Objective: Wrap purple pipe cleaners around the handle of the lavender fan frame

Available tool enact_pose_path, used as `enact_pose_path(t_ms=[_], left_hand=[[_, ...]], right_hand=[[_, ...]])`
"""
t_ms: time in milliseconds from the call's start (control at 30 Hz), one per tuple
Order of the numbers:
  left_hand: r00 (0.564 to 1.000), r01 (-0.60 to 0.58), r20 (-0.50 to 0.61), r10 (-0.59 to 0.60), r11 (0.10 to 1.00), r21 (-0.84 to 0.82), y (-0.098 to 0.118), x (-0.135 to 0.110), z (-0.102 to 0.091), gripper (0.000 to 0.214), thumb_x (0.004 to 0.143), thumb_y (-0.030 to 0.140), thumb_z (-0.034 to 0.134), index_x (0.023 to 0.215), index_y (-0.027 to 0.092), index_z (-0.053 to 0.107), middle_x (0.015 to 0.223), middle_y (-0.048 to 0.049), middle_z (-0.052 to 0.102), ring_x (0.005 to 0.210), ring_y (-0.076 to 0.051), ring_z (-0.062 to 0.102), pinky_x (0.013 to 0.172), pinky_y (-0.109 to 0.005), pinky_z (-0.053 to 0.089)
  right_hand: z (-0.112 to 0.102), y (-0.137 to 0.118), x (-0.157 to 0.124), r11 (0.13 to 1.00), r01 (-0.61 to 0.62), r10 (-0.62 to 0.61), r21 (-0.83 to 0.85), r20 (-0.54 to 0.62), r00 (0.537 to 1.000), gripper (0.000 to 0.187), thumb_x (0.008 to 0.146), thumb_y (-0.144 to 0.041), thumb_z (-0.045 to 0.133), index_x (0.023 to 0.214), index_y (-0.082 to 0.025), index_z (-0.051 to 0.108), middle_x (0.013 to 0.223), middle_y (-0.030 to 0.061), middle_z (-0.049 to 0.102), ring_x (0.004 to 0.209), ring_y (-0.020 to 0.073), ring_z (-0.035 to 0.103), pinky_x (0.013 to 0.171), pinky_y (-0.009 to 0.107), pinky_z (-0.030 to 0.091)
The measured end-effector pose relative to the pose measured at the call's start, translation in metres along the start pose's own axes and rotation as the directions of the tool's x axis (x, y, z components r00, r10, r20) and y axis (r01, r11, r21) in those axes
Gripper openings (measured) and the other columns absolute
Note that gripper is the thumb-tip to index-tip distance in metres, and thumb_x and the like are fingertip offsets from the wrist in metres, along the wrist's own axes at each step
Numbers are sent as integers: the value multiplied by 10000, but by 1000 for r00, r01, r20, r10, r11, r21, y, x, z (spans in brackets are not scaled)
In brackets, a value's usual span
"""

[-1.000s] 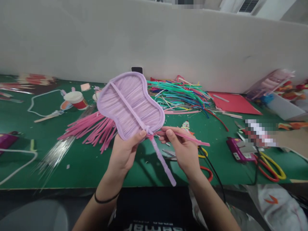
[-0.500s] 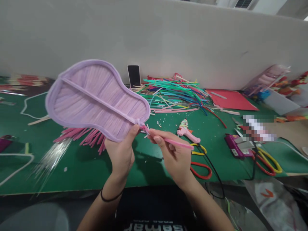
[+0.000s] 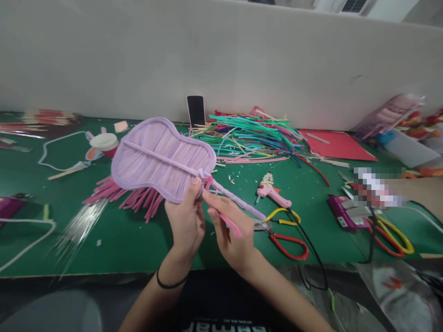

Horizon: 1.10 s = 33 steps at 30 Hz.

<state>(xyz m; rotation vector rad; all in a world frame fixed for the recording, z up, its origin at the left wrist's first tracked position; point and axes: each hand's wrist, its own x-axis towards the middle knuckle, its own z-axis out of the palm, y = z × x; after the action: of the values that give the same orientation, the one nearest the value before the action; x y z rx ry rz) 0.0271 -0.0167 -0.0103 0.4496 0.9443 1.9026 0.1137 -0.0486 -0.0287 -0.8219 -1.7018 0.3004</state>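
Observation:
I hold a lilac fan (image 3: 162, 159) made of fuzzy pipe cleaners above the green table (image 3: 131, 244). My left hand (image 3: 185, 221) pinches the fan at the neck where the blade meets its wrapped lilac handle (image 3: 238, 200). My right hand (image 3: 230, 230) is closed on a pink pipe cleaner (image 3: 230, 224) that is tied around that neck. The handle points right and down, past my right fingers.
Pink pipe cleaners (image 3: 129, 196) lie under the fan, a multicoloured heap (image 3: 254, 133) behind it. A pink glue gun (image 3: 273, 193), red-and-yellow scissors (image 3: 285, 230), a phone (image 3: 196, 110) against the wall, a paper cup (image 3: 104, 143) and red paper (image 3: 337, 145) are nearby.
The fan has dropped lower and shifted right, its handle now pointing right. My right hand has moved in under the neck, drawing the pink pipe cleaner down.

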Motion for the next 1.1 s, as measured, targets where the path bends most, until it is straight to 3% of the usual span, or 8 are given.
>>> enact_pose_path(t_ms=[167,300,567,767,833,933,1033,1100], left_hand=[[996,72,56,-69,997,-36,5,-3,0,218,753,158,824,966,179,784,938,-7,776,827,-121,727,802,-208,578],[993,105,59,-101,993,-62,8,-4,1,230,742,166,830,966,182,783,919,-10,778,802,-129,731,744,-205,582],[989,126,81,-120,990,-64,8,-3,1,215,687,159,868,877,184,771,891,2,776,807,-137,737,780,-223,598],[961,264,110,-252,958,-108,9,1,-1,232,682,144,865,891,156,767,874,-3,765,758,-106,715,757,-185,579],[939,337,118,-323,933,-129,12,4,-2,193,722,133,830,904,151,769,879,-15,771,756,-101,715,739,-168,573],[864,501,140,-484,853,-144,16,9,-3,45,820,163,758,864,157,764,849,-37,780,744,-116,728,705,-178,579],[784,621,188,-592,756,-206,16,13,-4,112,926,251,684,918,167,758,777,-22,765,678,-101,724,676,-171,577],[722,692,239,-650,674,-257,12,16,-7,169,972,268,638,1029,146,741,742,-5,746,606,-64,697,673,-138,562]], right_hand=[[1,4,-2,997,56,-54,48,-37,998,404,1003,-130,508,1387,-199,612,1246,105,750,1201,212,701,1028,367,600],[1,6,-3,994,91,-88,63,-60,994,440,998,-118,514,1416,-227,591,1258,89,748,1199,207,703,1038,358,597],[1,11,-7,994,103,-102,42,-20,995,464,995,-114,519,1446,-214,558,1328,114,708,1258,216,667,1077,379,571],[1,19,-13,987,162,-162,-2,71,984,529,1023,-162,482,1540,-262,431,1431,85,642,1357,219,590,1114,422,543],[1,21,-15,992,125,-126,10,86,988,486,1031,-199,480,1511,-281,478,1445,70,632,1368,216,578,1118,421,533],[2,21,-15,994,17,-20,106,25,999,367,1040,-282,480,1373,-301,631,1303,51,729,1258,230,647,1064,453,556],[-1,21,-10,963,-112,119,243,-12,993,300,1041,-317,477,1169,-294,748,1115,45,797,1076,230,698,1025,485,563],[-6,22,-6,925,-213,225,314,-2,974,290,1038,-305,486,1099,-276,768,1029,45,803,947,204,707,967,445,588]])
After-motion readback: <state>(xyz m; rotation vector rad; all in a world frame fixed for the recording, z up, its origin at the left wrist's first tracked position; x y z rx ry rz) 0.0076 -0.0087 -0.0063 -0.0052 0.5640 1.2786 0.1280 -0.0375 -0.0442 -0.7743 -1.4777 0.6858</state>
